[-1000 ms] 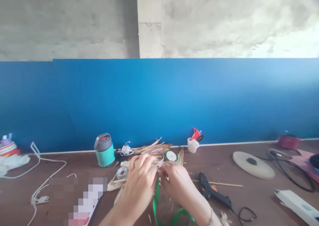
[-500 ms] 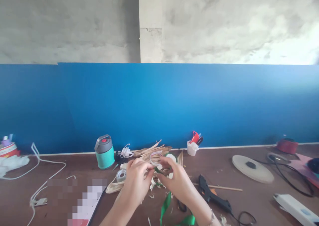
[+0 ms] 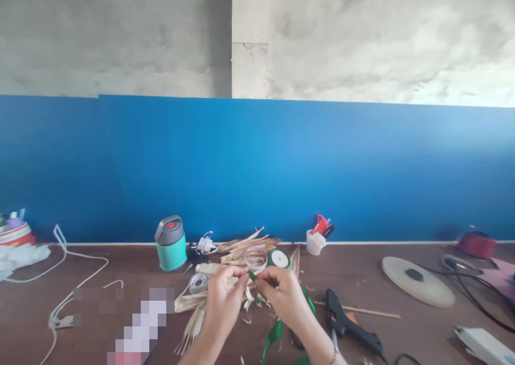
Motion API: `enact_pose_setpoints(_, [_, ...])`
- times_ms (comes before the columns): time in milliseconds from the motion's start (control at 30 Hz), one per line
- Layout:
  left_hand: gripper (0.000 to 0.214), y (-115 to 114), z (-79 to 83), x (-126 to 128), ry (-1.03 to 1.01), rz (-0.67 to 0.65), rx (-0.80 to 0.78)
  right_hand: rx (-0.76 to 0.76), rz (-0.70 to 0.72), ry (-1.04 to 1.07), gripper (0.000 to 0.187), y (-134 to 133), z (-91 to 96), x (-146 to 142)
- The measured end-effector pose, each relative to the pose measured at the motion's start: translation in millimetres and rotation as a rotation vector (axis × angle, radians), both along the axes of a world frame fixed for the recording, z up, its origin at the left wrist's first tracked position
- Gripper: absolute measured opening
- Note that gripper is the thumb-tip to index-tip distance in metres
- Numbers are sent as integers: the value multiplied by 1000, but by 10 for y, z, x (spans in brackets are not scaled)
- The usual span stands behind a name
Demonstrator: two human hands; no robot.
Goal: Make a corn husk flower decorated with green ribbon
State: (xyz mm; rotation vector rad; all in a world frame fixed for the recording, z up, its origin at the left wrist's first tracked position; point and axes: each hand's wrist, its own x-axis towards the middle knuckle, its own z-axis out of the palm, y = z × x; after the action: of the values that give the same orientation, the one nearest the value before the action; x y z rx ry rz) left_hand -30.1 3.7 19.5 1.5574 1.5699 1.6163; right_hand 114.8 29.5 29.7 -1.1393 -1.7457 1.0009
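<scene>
My left hand [image 3: 226, 300] and my right hand [image 3: 284, 296] meet above the table, both in a pinch. Between their fingertips is a green ribbon [image 3: 252, 275], gripped from either side. A length of the same green hangs and curls below my right wrist. Just beyond the fingers stand a ribbon spool [image 3: 279, 259] with a white centre and green rim, and a clear tape ring [image 3: 256, 258]. Dried husks [image 3: 241, 245] lie behind and to the left of my hands. Pale scraps [image 3: 248, 300] are scattered beneath them.
To the right lie a black glue gun [image 3: 350, 325], a thin wooden stick [image 3: 374, 312] and a round lid-like disc [image 3: 418, 282]. At the back are a teal flask [image 3: 171, 251] and a white cup [image 3: 316, 242] with tools. A small tape roll [image 3: 198, 283] sits left; white cable [image 3: 82, 279] trails farther left.
The view has shifted slightly. My fingers stay pinched at the green ribbon, and my hands sit slightly lower relative to the spool and tape ring, which now show more fully.
</scene>
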Motion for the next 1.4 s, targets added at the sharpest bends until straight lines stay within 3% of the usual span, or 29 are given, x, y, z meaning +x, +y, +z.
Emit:
enact_pose_setpoints(100, [18, -3, 11, 6, 29, -22, 19, -18, 36, 37, 12, 37, 4, 39])
enact_pose_setpoints(200, [17, -10, 5, 12, 80, -17, 37, 42, 43, 92, 28, 33, 36, 46])
enact_pose_setpoints(467, [14, -40, 39, 57, 114, -34, 23, 43, 25, 119, 19, 8, 19, -31])
enact_pose_setpoints(800, [15, -62, 14, 79, 56, -40, -28, 305, -8, -28, 16, -13, 38, -20])
enact_pose_setpoints(1133, [24, -92, -35, 142, -79, -45, -62, 163, 6, 48, 14, 18, -16, -22])
enact_pose_setpoints(1400, [19, -67, -119, 105, 57, -2, 10, 221, -59, 24, 14, -21, -18, -64])
